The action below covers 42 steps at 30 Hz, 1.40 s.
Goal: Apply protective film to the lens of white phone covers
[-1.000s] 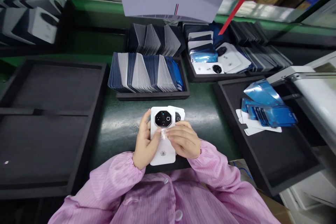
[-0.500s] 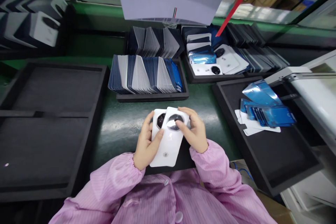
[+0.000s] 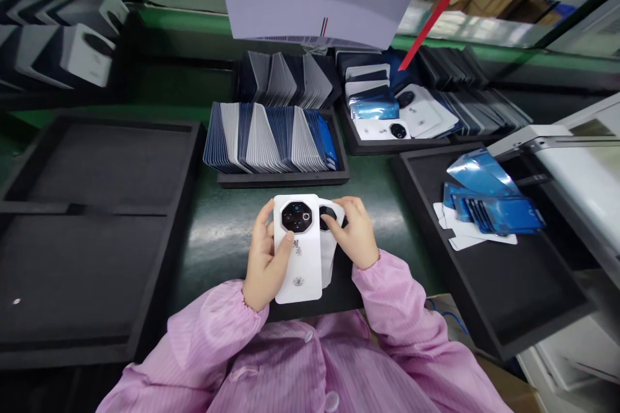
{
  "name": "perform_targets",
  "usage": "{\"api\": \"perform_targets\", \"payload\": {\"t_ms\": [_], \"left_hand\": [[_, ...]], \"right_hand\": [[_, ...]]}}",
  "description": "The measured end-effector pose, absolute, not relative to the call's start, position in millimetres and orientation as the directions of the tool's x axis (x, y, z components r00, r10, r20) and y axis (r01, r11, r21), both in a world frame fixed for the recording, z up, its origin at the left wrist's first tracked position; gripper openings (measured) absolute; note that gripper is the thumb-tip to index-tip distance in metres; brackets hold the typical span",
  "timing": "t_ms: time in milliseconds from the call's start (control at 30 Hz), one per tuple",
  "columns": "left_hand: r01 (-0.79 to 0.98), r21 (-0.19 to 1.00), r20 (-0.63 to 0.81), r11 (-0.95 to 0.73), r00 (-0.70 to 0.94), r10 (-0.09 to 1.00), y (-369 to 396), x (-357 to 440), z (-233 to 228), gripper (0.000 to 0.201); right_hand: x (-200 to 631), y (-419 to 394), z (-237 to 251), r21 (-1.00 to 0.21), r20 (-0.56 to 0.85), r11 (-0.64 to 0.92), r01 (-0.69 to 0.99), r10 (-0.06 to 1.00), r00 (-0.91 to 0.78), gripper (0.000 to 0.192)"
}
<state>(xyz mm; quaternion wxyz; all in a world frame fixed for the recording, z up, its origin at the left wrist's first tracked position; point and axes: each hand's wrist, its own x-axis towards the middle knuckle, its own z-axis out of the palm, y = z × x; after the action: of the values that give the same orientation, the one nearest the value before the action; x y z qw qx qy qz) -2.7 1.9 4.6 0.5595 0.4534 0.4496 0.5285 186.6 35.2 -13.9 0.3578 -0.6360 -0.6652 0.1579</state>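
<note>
My left hand (image 3: pixel 265 263) is closed on a white phone back panel (image 3: pixel 306 264), thumb on its face below the dark eight-sided camera area. The panel is held almost upright above the green bench, with small dark markings down its middle. My right hand (image 3: pixel 357 233) pinches a second white phone back panel (image 3: pixel 327 250) by its upper part, thumb over the dark camera area. This second panel sits behind the first and sticks out on its right side. Its left part is hidden, and I cannot tell whether more panels are stacked there.
Just ahead, a black tray (image 3: pixel 285 179) holds tightly packed dark and light panels. To the left lies a black foam tray (image 3: pixel 82 222); on the right, another black tray (image 3: pixel 523 297) carries blue film-covered pieces (image 3: pixel 508 213). White panels (image 3: pixel 421 113) fill a tray at the back.
The panel in my left hand has come to the front and straightened up. The one in my right hand, formerly overlapping in front, is now behind it and to the right.
</note>
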Motion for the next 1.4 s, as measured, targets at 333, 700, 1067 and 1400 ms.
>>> {"api": "perform_targets", "payload": {"t_ms": [333, 700, 1067, 1400], "left_hand": [[0.343, 0.881, 0.275, -0.327, 0.192, 0.942, -6.7, -2.0, -9.0, 0.058], [0.411, 0.816, 0.35, -0.407, 0.21, 0.913, -9.6, 0.8, -11.9, 0.056], [-0.238, 0.968, -0.07, 0.084, 0.067, 0.995, 1.7, 1.8, 1.8, 0.059], [-0.218, 0.969, -0.102, 0.114, 0.065, 0.993, 2.2, 2.3, 4.4, 0.059]], "right_hand": [[169.1, 19.2, -2.8, -0.835, 0.387, 0.333, 0.438, 0.921, 0.038, 0.019], [170.1, 18.8, -0.6, -0.853, 0.362, 0.309, 0.42, 0.931, 0.049, 0.01], [157.8, 8.8, 3.2, -0.402, 0.779, 0.851, 0.338, 0.512, -0.363, 0.008], [158.8, 8.0, 3.6, -0.398, 0.792, 0.865, 0.304, 0.492, -0.361, 0.011]]}}
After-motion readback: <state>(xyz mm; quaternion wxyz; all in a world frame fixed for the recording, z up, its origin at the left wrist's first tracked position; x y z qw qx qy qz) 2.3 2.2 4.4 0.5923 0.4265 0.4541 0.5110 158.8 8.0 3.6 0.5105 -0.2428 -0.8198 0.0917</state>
